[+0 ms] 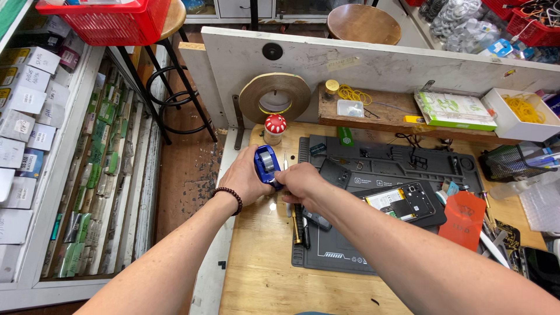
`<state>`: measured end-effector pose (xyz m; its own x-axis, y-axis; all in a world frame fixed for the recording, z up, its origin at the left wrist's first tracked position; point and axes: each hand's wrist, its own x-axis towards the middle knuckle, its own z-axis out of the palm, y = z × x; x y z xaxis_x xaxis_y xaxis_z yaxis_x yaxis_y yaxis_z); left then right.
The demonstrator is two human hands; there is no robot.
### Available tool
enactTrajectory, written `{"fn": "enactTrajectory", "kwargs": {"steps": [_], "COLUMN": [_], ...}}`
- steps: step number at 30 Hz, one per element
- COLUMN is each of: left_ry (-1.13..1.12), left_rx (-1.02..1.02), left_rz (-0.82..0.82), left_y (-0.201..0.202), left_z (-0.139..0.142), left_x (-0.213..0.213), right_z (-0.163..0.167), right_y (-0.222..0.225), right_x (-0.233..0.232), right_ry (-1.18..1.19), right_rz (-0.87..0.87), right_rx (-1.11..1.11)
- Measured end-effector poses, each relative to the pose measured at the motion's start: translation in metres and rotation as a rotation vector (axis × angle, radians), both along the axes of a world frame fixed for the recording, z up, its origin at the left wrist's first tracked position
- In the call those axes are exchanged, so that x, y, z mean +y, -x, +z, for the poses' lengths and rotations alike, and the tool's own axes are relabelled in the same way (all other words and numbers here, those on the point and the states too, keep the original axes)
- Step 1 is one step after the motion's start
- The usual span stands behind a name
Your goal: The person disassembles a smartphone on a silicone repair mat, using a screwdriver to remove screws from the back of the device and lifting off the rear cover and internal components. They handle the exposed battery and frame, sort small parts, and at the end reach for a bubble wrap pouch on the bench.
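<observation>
My left hand (244, 179) grips a small blue tape dispenser (266, 164) from its left side, at the left edge of the wooden workbench (262, 274). A beaded bracelet sits on that wrist. My right hand (298, 182) meets the dispenser from the right, fingers pinched at its front edge. An opened smartphone (403, 202) with its back off lies on the dark work mat (350, 251), to the right of my right forearm. Several screwdrivers (298, 226) lie on the mat under my right hand.
A large tape roll (275, 96) leans on the white partition, with a red mushroom-shaped figure (275, 128) in front. An orange plastic piece (464, 220), a mesh pen holder (508, 163), a box of rubber bands (521, 112) and shelves of small boxes (26, 116) surround the bench.
</observation>
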<state>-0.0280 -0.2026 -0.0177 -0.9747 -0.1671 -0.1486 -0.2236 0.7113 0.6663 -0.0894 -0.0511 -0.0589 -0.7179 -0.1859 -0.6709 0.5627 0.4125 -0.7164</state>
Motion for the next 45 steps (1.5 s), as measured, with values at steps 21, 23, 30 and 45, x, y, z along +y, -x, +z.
{"fn": "enactTrajectory", "kwargs": {"steps": [21, 23, 30, 45], "left_ry": [0.049, 0.032, 0.052, -0.040], "left_rx": [0.044, 0.035, -0.005, 0.212], "left_rz": [-0.053, -0.053, -0.055, -0.190], "left_y": [0.006, 0.006, 0.008, 0.005], "left_z": [-0.007, -0.008, -0.013, 0.002], "left_x": [-0.004, -0.005, -0.006, 0.092], "right_z": [-0.002, -0.009, -0.014, 0.065], "right_y": [-0.010, -0.006, -0.014, -0.014], "right_x": [-0.011, -0.012, -0.010, 0.221], "right_ry": [0.042, 0.071, 0.178, 0.324], "right_rz": [-0.167, -0.160, -0.286, -0.372], "right_rx": [-0.309, -0.341, -0.551, 0.297]}}
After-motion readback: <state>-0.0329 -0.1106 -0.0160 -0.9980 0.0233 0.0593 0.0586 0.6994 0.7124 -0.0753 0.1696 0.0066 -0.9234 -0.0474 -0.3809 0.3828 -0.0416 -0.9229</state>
